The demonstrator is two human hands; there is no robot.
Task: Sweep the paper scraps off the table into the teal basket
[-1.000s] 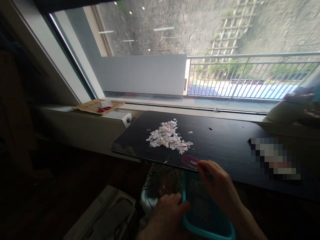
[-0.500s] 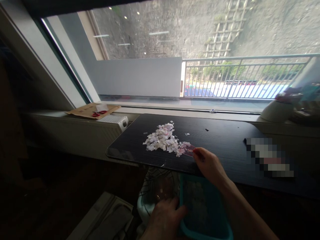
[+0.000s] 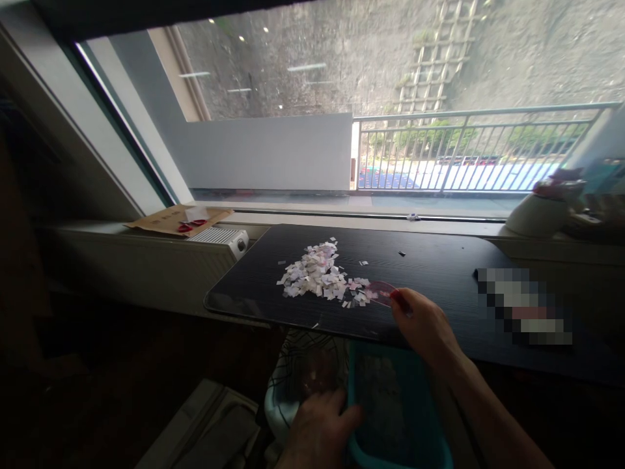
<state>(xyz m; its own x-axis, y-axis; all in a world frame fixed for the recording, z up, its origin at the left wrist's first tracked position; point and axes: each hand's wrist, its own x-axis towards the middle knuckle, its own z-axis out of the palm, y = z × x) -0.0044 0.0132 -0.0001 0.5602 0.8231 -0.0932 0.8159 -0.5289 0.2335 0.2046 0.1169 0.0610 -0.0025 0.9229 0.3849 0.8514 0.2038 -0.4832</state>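
Note:
My right hand (image 3: 424, 320) is above the black table's front half, thumb and fingers pinching a thin translucent pink plastic piece (image 3: 381, 292) with a rounded edge. Its far end touches small paper scraps at the right side of a pile of cut white paper pieces (image 3: 315, 272). Below the table edge, my left hand (image 3: 319, 420) is closed on the left rim of a teal plastic bin (image 3: 355, 449), thumb on the inner side; its other fingers are partly in shadow. Pale scraps, dimly seen, lie inside the bin.
The black table (image 3: 430, 267) stands by the window, a few stray scraps on it. A blurred-out object (image 3: 525, 306) lies at its right. Red-handled scissors (image 3: 191, 225) rest on a brown envelope (image 3: 156, 220) at left. A pale, dark-lined bin (image 3: 279, 407) stands beside the teal one.
My right hand has drawn the pink plastic piece slightly right, away from the pile, and some scraps at the pile's right side have spread. My left hand stays on the bin.

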